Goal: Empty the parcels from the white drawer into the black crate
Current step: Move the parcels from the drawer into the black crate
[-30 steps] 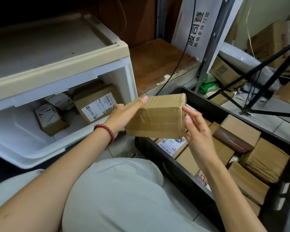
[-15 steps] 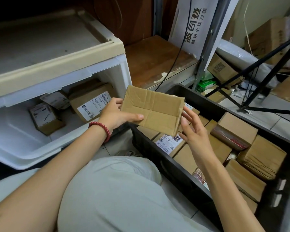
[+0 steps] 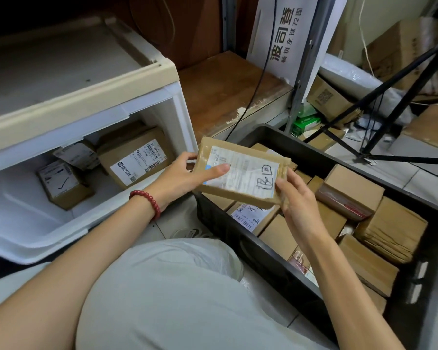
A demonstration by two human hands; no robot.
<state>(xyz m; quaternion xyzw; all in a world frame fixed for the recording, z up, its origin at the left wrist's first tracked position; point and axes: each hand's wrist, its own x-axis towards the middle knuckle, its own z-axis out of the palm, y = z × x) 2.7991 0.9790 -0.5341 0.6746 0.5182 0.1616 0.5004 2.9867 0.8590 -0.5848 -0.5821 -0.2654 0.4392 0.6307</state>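
Parcel (image 3: 248, 170) with white label facing up is held above the near-left corner of the black crate (image 3: 415, 314), just right of the white drawer (image 3: 36, 226). Its left end is gripped by the left hand (image 3: 185, 176), thumb laid across the label; its lower right corner is pinched by the right hand (image 3: 297, 200). Both hands are clamped on this one item, at opposite ends. Three labelled parcels (image 3: 134, 160) lie inside the open drawer. Brown boxes (image 3: 352, 188) fill much of the crate. A red bead bracelet (image 3: 147, 200) sits on the left wrist.
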